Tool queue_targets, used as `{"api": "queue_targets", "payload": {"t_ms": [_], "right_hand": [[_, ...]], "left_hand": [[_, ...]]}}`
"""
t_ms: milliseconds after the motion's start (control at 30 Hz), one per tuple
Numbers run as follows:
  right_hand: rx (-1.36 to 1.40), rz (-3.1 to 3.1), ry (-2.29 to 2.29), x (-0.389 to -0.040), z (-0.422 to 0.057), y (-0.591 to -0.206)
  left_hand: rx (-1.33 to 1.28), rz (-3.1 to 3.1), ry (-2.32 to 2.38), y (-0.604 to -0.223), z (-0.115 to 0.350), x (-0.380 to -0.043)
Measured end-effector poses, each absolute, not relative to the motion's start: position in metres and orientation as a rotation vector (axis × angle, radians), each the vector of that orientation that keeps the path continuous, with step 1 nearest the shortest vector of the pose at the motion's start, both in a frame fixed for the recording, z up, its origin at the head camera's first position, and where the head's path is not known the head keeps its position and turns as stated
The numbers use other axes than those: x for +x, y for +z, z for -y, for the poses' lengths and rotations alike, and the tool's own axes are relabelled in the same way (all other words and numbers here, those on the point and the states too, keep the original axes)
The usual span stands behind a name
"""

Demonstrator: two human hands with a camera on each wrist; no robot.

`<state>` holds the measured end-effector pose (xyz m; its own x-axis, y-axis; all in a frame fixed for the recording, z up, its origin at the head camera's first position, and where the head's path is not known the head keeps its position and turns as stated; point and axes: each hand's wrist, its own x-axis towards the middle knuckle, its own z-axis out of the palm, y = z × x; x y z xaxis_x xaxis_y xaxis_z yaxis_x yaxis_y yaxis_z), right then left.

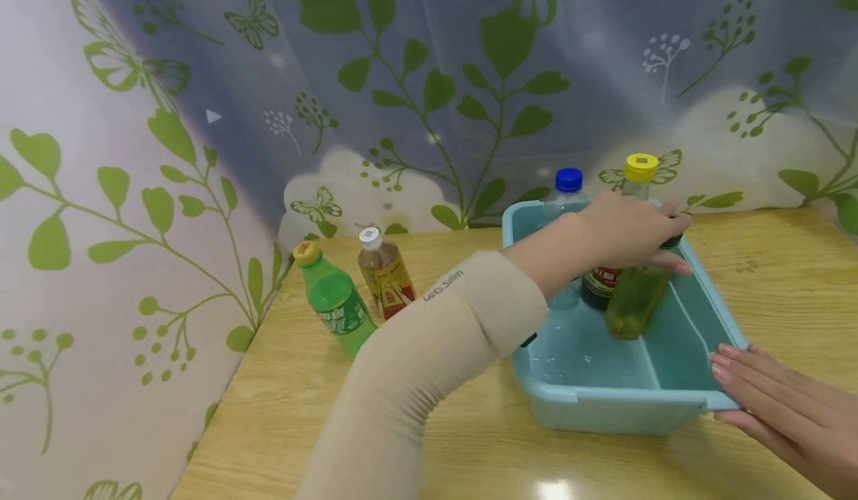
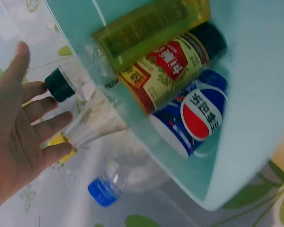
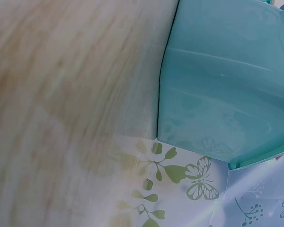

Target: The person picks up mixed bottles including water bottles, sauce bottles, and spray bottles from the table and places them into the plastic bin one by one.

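left hand (image 1: 626, 224), fingers spread, is hovering beside an oil bottle (image 1: 633, 306) leaning inside a blue bin (image 1: 603, 414); snagging its cap (image 2: 60, 86) is risking a topple. right hand (image 1: 787, 407), fingers straight, is touching the rim (image 1: 637, 394).

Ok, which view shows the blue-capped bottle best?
The left wrist view: the blue-capped bottle shows its cap and label plainly. The head view shows its cap, body partly behind the left forearm; the right wrist view, nothing.
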<state>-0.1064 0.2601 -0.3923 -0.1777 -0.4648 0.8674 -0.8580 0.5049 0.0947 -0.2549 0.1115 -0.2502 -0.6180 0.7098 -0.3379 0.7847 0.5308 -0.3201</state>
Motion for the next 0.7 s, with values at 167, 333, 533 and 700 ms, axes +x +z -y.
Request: {"api": "queue_targets", "payload": {"t_ms": [167, 333, 533, 700], "right_hand": [[1.129, 1.772, 0.555, -0.109, -0.261, -0.396], [1.152, 1.781, 0.54, -0.109, -0.261, -0.397], [1.132, 1.806, 0.526, -0.108, -0.263, -0.398], [1.136, 1.781, 0.543, -0.111, -0.263, -0.398]], "left_hand": [[1.254, -2.603, -0.591, -0.241, -0.095, -0.257], [1.274, -2.662, -0.544, -0.234, -0.075, -0.257], [1.316, -2.732, -0.509, -0.227, -0.052, -0.256], [1.339, -2.788, -0.466, -0.223, -0.034, -0.256]]}}
